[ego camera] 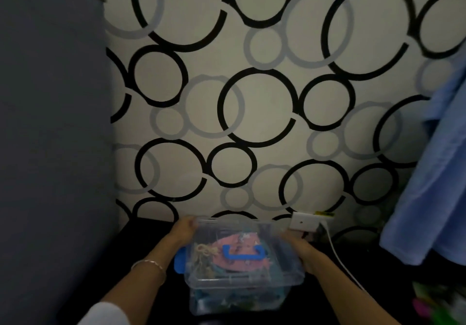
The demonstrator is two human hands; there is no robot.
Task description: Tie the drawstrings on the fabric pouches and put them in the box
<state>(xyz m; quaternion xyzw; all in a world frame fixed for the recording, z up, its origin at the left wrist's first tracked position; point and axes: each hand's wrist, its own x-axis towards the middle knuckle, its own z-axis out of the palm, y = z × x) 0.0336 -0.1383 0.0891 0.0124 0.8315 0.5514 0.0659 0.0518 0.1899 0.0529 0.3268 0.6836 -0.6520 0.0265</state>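
Observation:
A clear plastic box (285,278) with a see-through lid, a blue handle (242,252) and a blue side clip (180,261) sits on a dark surface at the bottom centre. Through the lid I see a pink fabric pouch (238,242) with a tied beige drawstring (205,250), and bluish-green pouches lower down. My left hand (182,231) grips the box's far left corner. My right hand (303,254) holds its right side. The picture is dim and blurred.
A wall with black and grey ring patterns fills the background. A dark grey panel (50,135) stands on the left. Blue cloth (433,186) hangs on the right. A white socket (303,221) with a white cable (340,261) is beside the box. Colourful items (438,302) lie at the bottom right.

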